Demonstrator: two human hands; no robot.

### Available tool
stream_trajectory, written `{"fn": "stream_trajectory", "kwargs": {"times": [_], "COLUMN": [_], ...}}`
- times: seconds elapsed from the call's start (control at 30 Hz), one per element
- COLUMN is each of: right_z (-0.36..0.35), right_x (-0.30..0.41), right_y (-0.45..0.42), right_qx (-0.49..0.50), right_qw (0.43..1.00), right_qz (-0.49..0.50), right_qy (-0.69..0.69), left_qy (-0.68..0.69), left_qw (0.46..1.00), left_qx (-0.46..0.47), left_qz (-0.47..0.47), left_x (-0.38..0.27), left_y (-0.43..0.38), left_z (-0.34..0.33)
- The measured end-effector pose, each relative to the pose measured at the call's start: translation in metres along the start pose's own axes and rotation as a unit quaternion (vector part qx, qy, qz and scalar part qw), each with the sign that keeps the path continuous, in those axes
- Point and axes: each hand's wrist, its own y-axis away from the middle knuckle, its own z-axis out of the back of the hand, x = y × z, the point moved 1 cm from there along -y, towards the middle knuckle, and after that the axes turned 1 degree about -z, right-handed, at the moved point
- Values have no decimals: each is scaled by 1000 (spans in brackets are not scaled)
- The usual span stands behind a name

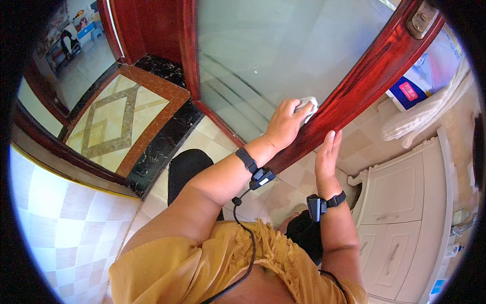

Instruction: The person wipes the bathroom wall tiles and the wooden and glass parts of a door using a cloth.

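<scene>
A door with a dark red wooden frame (353,87) and a frosted glass panel (288,45) stands before me. My left hand (285,123) holds a crumpled white cloth (306,108) against the glass, where it meets the frame. On the other side of the frame, my right hand (327,155) is upright with its fingers extended, its fingertips at the frame's edge; it holds nothing. Part of its palm side is turned from view. Each wrist wears a black strap with a small device.
At the right stands a white cabinet (395,190) with panelled doors. Above it a light towel (429,108) hangs near a blue and white package (408,93). A black stone threshold (163,152) borders the patterned doorway floor at left, beside a tiled wall (76,220).
</scene>
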Motion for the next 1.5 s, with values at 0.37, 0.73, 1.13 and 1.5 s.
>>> {"fn": "stream_trajectory", "kwargs": {"times": [0.37, 0.73, 1.13, 1.5], "right_z": [3, -13, -8, 6], "right_x": [-32, -45, -89, -72], "right_y": [-48, -71, -96, -83], "right_qx": [-38, -210, -188, -108], "right_qw": [993, 976, 934, 978], "right_qz": [29, -54, -17, -78], "right_qy": [-112, -4, -304, -163], "left_qy": [49, 41, 58, 27], "left_qw": [981, 975, 978, 978], "left_qx": [134, 107, 62, 28], "left_qz": [129, 191, 191, 207], "left_x": [39, 56, 56, 46], "left_y": [63, 72, 63, 45], "left_z": [8, 36, 50, 83]}}
